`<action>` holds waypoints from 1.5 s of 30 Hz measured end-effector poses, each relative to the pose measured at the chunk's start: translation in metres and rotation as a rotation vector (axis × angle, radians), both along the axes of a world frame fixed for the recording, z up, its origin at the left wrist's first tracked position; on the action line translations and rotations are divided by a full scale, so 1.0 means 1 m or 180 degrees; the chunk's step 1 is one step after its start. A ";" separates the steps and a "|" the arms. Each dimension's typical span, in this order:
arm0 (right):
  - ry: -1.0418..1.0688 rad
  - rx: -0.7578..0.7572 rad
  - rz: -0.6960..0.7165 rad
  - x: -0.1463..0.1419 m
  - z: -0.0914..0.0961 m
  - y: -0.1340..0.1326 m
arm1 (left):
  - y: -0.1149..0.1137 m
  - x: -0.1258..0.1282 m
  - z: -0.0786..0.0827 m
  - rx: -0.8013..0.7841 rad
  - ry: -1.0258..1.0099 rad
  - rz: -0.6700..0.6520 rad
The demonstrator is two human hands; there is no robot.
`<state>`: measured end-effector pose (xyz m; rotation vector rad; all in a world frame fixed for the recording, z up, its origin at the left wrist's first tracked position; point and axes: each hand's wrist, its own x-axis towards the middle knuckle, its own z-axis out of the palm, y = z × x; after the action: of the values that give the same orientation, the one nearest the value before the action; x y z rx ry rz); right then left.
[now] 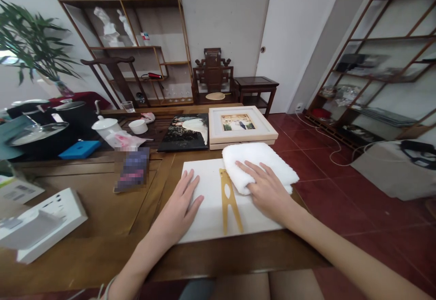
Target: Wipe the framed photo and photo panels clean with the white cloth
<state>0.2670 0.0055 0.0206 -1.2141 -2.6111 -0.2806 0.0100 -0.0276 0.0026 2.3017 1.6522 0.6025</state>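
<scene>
A white flat panel (pixel 204 200) lies near the table's front edge. On it is a flat yellow piece (pixel 227 200) with two long legs and an oval hole. My left hand (pixel 184 200) rests open on the panel's left side, fingers spread, holding nothing. A folded, fluffy white towel (pixel 272 161) covers the panel's far right corner and reaches past it. My right hand (pixel 264 186) lies on the towel's near left part with its fingers stretched out over the cloth. The thumb side is partly hidden against the towel.
Behind the panel lie a dark picture (pixel 187 132) and a light-framed picture (pixel 243 125). To the left are a white device (pixel 51 227), a blue box (pixel 80 149), a white teapot (pixel 107 129) and dark pots (pixel 41 132). The table's right edge drops to a red tiled floor (pixel 340 200).
</scene>
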 end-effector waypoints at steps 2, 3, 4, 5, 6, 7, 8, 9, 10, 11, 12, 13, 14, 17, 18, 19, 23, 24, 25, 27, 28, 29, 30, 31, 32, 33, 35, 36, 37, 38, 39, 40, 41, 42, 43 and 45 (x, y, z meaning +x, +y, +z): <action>-0.0001 0.0045 -0.0034 0.002 0.001 -0.001 | -0.001 0.000 0.000 -0.0041 -0.0014 -0.0058; 0.0020 0.0032 -0.0013 0.003 0.002 0.000 | -0.001 0.000 -0.001 -0.0042 -0.0031 -0.0085; 0.0047 -0.0003 0.0046 0.004 0.003 0.001 | -0.001 -0.001 -0.001 -0.0025 -0.0058 -0.0101; 0.0082 -0.0050 0.0132 0.005 0.004 0.004 | 0.000 -0.001 -0.002 -0.0002 -0.0091 -0.0114; 0.0126 -0.0104 0.0233 0.006 0.004 0.007 | 0.000 -0.001 -0.003 0.0013 -0.0123 -0.0123; 0.0170 -0.0161 0.0332 0.007 0.005 0.011 | 0.000 -0.002 -0.004 0.0019 -0.0148 -0.0124; 0.0205 -0.0220 0.0409 0.008 0.005 0.015 | 0.001 -0.002 -0.005 0.0019 -0.0164 -0.0117; 0.0224 -0.0284 0.0464 0.009 0.005 0.017 | 0.001 -0.002 -0.005 0.0016 -0.0168 -0.0103; 0.0230 -0.0344 0.0494 0.009 0.006 0.019 | 0.001 -0.001 -0.005 0.0011 -0.0163 -0.0084; 0.0221 -0.0399 0.0502 0.010 0.006 0.018 | 0.001 -0.001 -0.006 0.0007 -0.0156 -0.0065; 0.0194 -0.0449 0.0497 0.010 0.007 0.015 | 0.001 -0.001 -0.006 0.0012 -0.0153 -0.0051; 0.0160 -0.0494 0.0483 0.011 0.008 0.009 | 0.001 0.000 -0.006 0.0022 -0.0157 -0.0046; 0.0128 -0.0541 0.0471 0.011 0.010 0.001 | 0.000 0.000 -0.006 0.0041 -0.0174 -0.0044; 0.0064 -0.0700 0.0517 0.015 0.013 -0.033 | -0.001 0.000 -0.007 0.0120 -0.0272 -0.0024; 0.0065 -0.0744 0.0561 0.017 0.014 -0.045 | -0.001 0.000 -0.007 0.0138 -0.0307 -0.0015; 0.0088 -0.0768 0.0615 0.020 0.014 -0.057 | -0.001 -0.001 -0.007 0.0150 -0.0338 -0.0013; 0.0207 -0.0808 0.0761 0.032 0.014 -0.079 | -0.001 -0.002 -0.008 0.0165 -0.0360 -0.0056; 0.0230 -0.0823 0.0751 0.034 0.015 -0.078 | -0.001 -0.002 -0.008 0.0160 -0.0351 -0.0050; 0.0257 -0.0840 0.0718 0.035 0.015 -0.073 | -0.001 -0.002 -0.007 0.0150 -0.0343 -0.0028; 0.0336 -0.0864 0.0620 0.034 0.015 -0.055 | -0.001 -0.001 -0.007 0.0124 -0.0333 0.0038; 0.0381 -0.0853 0.0572 0.032 0.014 -0.044 | -0.001 -0.001 -0.007 0.0106 -0.0325 0.0069; 0.0428 -0.0819 0.0520 0.030 0.013 -0.031 | -0.001 -0.001 -0.007 0.0082 -0.0313 0.0094; 0.0482 -0.0760 0.0471 0.027 0.012 -0.018 | -0.001 0.000 -0.007 0.0056 -0.0302 0.0109; 0.0532 -0.0686 0.0426 0.023 0.010 -0.006 | -0.001 0.000 -0.007 0.0036 -0.0296 0.0117; 0.0568 -0.0610 0.0384 0.020 0.009 0.006 | -0.001 0.000 -0.006 0.0021 -0.0296 0.0125; 0.0589 -0.0542 0.0352 0.017 0.008 0.015 | -0.001 0.001 -0.006 0.0013 -0.0301 0.0129; 0.0579 -0.0476 0.0344 0.013 0.006 0.026 | -0.001 0.001 -0.006 0.0019 -0.0312 0.0110; 0.0558 -0.0477 0.0368 0.012 0.005 0.027 | -0.001 0.000 -0.006 0.0022 -0.0310 0.0095; 0.0528 -0.0499 0.0398 0.012 0.005 0.023 | -0.001 0.000 -0.006 0.0025 -0.0302 0.0079; 0.0496 -0.0536 0.0426 0.013 0.006 0.017 | -0.001 0.000 -0.006 0.0029 -0.0292 0.0065; 0.0458 -0.0588 0.0455 0.015 0.007 0.007 | -0.001 -0.001 -0.007 0.0038 -0.0285 0.0057; 0.0411 -0.0657 0.0476 0.017 0.009 -0.005 | -0.001 -0.001 -0.007 0.0048 -0.0281 0.0059; 0.0359 -0.0738 0.0504 0.020 0.011 -0.019 | -0.001 -0.001 -0.007 0.0056 -0.0275 0.0063; 0.0308 -0.0827 0.0544 0.023 0.015 -0.034 | -0.001 -0.002 -0.008 0.0058 -0.0265 0.0064; 0.0267 -0.0915 0.0567 0.026 0.019 -0.048 | -0.001 -0.002 -0.008 0.0058 -0.0256 0.0066; 0.0185 -0.1092 0.0654 0.032 0.028 -0.073 | -0.001 -0.001 -0.007 0.0047 -0.0242 0.0062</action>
<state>0.2987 -0.0672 0.0488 -1.0148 -2.7796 0.2472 0.0086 -0.0283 -0.0048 2.2461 1.6428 0.6998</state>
